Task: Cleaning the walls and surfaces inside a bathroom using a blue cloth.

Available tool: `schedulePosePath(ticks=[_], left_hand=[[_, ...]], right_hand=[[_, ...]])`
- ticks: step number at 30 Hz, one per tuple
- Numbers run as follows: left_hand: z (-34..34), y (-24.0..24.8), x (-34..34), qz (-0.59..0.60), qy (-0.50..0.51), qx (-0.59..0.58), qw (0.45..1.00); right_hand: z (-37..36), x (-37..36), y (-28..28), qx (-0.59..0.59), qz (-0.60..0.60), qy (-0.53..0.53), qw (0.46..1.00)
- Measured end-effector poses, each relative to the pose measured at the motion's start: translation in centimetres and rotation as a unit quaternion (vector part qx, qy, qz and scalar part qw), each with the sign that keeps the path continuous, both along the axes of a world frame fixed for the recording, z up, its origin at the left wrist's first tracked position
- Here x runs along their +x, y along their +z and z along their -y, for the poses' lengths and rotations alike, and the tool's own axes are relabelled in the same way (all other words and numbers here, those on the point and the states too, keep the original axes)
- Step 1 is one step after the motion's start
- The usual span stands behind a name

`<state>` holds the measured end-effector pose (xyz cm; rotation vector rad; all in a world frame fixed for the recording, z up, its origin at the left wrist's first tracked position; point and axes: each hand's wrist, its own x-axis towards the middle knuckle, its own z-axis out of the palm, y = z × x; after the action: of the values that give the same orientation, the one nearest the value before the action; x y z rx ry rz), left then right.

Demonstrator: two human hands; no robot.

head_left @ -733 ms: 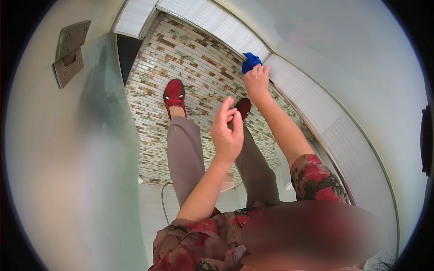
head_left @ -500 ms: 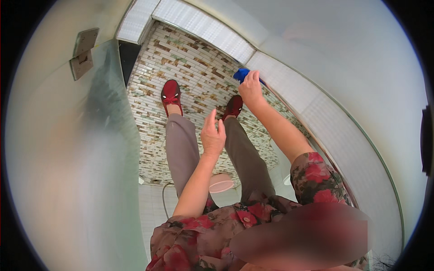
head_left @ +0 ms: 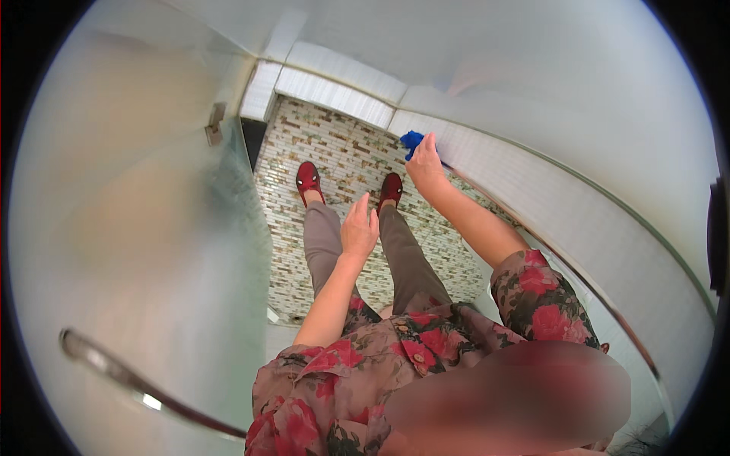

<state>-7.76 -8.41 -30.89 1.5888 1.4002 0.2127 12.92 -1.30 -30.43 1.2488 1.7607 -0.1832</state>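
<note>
Along white ledge (head_left: pixel 487 152), our right hand (head_left: pixel 427 169) still grips blue cloth (head_left: pixel 411 141), hold unbroken; left hand (head_left: pixel 359 231) empty, thumb apart; metal handle (head_left: pixel 114 367) newly visible.

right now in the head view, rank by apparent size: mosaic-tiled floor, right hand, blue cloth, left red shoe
1. Mosaic-tiled floor
2. Right hand
3. Blue cloth and left red shoe: too alike to rank; the hand partly hides the cloth.

Beneath you a floor (head_left: pixel 350 148) of narrow mosaic strips, white, brown and greenish, your red left shoe (head_left: pixel 308 177) and red right shoe (head_left: pixel 391 188) on it, set apart
</note>
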Motion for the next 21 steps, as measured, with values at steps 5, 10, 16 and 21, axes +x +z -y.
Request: schedulePosePath(ticks=[5,10,16,21], left_hand=[[-3.5,5.3,1.3,0.045,-0.027,-0.023,0.998],[-5.9,11.6,4.4,0.268,0.077,-0.397,0.875],[-6.7,12.4,6.3,0.214,0.109,-0.462,0.854],[-7.1,11.1,9.9,0.235,0.104,-0.445,0.858]], right_hand=[[1.9,0.4,9.1,0.031,-0.196,-0.191,0.961],[4.7,-1.1,15.5,0.195,-0.418,-0.431,0.775],[6.2,-3.1,14.5,0.146,-0.482,-0.833,0.228],[5.4,0.0,10.9,0.211,-0.549,-0.803,-0.097]])
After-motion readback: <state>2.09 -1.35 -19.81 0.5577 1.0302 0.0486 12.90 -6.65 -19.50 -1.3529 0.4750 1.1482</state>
